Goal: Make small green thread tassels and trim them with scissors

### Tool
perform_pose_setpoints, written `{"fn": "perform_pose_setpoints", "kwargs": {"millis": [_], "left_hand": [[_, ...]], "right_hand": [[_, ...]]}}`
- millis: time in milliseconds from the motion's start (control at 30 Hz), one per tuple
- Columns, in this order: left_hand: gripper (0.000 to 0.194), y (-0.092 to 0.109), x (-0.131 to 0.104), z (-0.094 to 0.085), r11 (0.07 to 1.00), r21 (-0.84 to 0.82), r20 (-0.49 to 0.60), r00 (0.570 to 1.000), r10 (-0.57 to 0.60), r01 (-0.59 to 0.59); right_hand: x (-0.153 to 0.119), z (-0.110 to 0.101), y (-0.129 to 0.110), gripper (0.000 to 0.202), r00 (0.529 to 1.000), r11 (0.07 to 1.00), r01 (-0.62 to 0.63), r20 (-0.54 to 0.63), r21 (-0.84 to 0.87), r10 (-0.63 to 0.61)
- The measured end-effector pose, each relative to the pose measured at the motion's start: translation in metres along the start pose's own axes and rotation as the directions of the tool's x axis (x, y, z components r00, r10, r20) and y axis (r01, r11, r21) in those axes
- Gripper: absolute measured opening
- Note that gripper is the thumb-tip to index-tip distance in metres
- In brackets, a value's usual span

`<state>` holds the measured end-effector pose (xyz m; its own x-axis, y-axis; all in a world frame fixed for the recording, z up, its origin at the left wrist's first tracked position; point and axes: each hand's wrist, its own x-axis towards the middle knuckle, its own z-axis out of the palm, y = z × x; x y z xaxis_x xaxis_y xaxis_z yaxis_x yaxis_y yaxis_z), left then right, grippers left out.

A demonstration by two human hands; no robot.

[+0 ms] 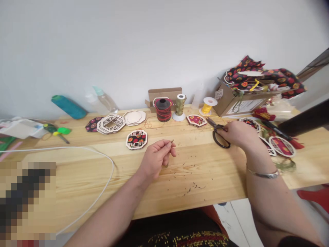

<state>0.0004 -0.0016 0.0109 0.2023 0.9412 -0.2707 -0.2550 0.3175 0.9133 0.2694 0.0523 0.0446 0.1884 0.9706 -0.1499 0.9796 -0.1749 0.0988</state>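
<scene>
My left hand (pixel 157 156) is held over the middle of the table, thumb and forefinger pinched on a thin olive cord (pixel 172 141). Only a short tip of that cord shows; the palm hides the rest. My right hand (pixel 240 133) is closed on one handle of the black-handled scissors (pixel 221 140). Their blades point away to the upper left, beside a fan-shaped wooden piece (pixel 196 120) with red patterned fabric. Left of my left hand lies a lattice-framed wooden piece (pixel 137 140) with dark patterned fabric.
Spools of dark red cord (pixel 163 111), green thread (pixel 180 106) and yellow cord (pixel 207 105) stand at the back. A cardboard box (pixel 236 103) holds patterned fabric at right. Stacked lattice pieces (pixel 113 123) lie at left, near a white cable (pixel 112 168). Dark scraps (pixel 194 187) dot the tabletop.
</scene>
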Motion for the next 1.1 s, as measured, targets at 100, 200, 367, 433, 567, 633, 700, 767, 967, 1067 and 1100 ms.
{"fn": "perform_pose_setpoints", "kwargs": {"millis": [100, 200, 367, 433, 567, 633, 700, 767, 967, 1067, 1100], "left_hand": [[0.016, 0.000, 0.000, 0.000, 1.000, 0.002, -0.003, 1.000, 0.001, -0.001], [0.016, 0.000, 0.000, 0.000, 1.000, 0.003, 0.004, 1.000, 0.001, -0.001], [0.015, 0.000, -0.001, 0.000, 1.000, 0.027, 0.008, 1.000, 0.008, -0.008], [0.015, 0.001, -0.002, 0.000, 0.999, 0.036, 0.009, 1.000, 0.009, -0.010], [0.016, 0.001, -0.003, 0.000, 0.999, 0.050, 0.011, 1.000, 0.011, -0.011], [0.016, 0.001, -0.003, 0.000, 0.998, 0.054, 0.017, 1.000, 0.015, -0.016], [0.016, 0.001, -0.003, 0.000, 0.998, 0.055, 0.024, 1.000, 0.020, -0.022], [0.016, 0.001, -0.003, 0.000, 0.998, 0.058, 0.025, 0.999, 0.027, -0.029], [0.018, 0.000, 0.000, 0.000, 0.998, 0.043, -0.042, 0.998, 0.044, -0.042], [0.018, 0.000, 0.001, 0.000, 1.000, -0.008, -0.106, 0.994, 0.023, -0.024], [0.019, 0.000, 0.002, 0.000, 0.999, -0.036, -0.128, 0.992, 0.008, -0.013]], "right_hand": [[-0.004, 0.000, -0.010, 0.037, 0.987, 0.997, 0.016, -0.163, 0.078, -0.004], [-0.005, 0.004, -0.023, 0.033, 0.968, 0.974, 0.104, -0.244, 0.202, -0.053], [0.001, 0.015, -0.040, 0.035, 0.983, 0.970, 0.087, -0.180, 0.227, -0.046], [0.002, 0.017, -0.044, 0.036, 0.986, 0.970, 0.072, -0.161, 0.233, -0.034], [0.004, 0.020, -0.048, 0.033, 0.990, 0.965, 0.041, -0.137, 0.258, -0.005], [0.005, 0.022, -0.050, 0.032, 0.991, 0.961, 0.031, -0.135, 0.275, 0.007], [0.006, 0.024, -0.050, 0.032, 0.990, 0.959, 0.026, -0.138, 0.284, 0.014], [0.007, 0.025, -0.051, 0.031, 0.989, 0.958, 0.031, -0.148, 0.285, 0.012], [-0.010, 0.010, -0.066, 0.024, 0.947, 0.889, 0.234, -0.301, 0.393, -0.116], [-0.032, -0.001, -0.087, 0.019, 0.875, 0.821, 0.441, -0.378, 0.364, -0.302], [-0.041, -0.003, -0.095, 0.019, 0.836, 0.795, 0.509, -0.411, 0.331, -0.364]]}}
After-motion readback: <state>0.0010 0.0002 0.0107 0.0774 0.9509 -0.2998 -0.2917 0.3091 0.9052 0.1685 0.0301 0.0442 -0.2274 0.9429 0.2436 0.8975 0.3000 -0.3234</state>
